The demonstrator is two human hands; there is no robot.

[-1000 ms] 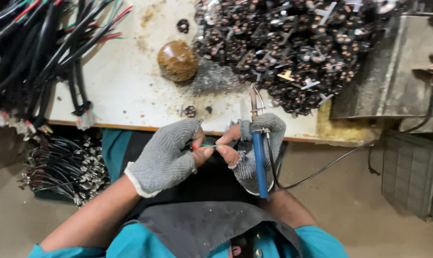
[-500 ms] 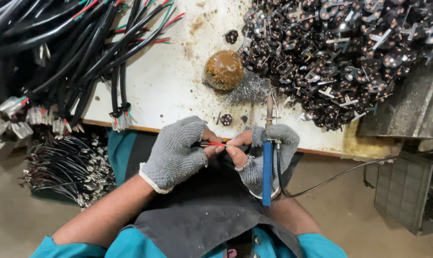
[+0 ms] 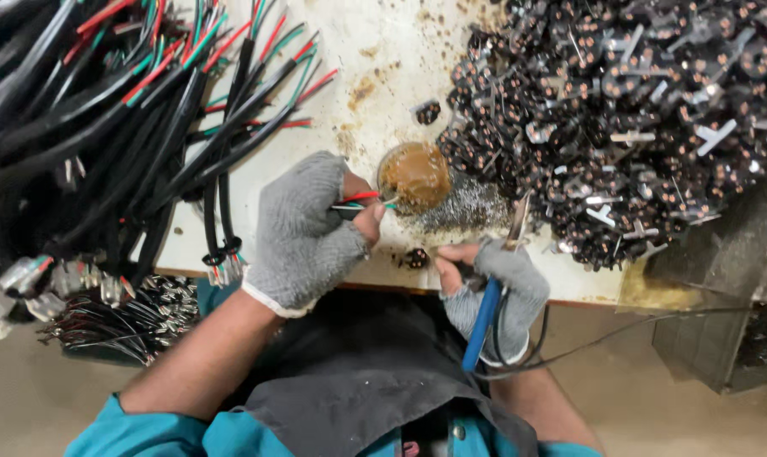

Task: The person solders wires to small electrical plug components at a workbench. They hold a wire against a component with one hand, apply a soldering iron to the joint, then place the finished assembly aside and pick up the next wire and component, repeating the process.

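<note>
Left hand [image 3: 303,233]: grey glove, fingertips bare, pinching the stripped red and green wire ends [image 3: 362,200] tight between thumb and finger. The wire tips poke out right at the edge of the brown flux tin [image 3: 414,175], basically touching it.
Right hand [image 3: 495,288]: also gloved, fist wrapped around the blue-handled soldering iron [image 3: 487,309], metal tip angled up and stopping just short of the tin, on its right.
Flux tin: round, brown gunk inside, sitting on the stained white bench [image 3: 265,228]. Grey solder crumbs [image 3: 464,207] right next to it.
Around the tin: big heap of small black parts [image 3: 629,110] to its right, bundle of black cables [image 3: 104,118] off to its left.
Change: half a second ago both hands were pinched together below the bench edge, under the tin. Now the left one's gone up to the tin and the two are apart.
</note>
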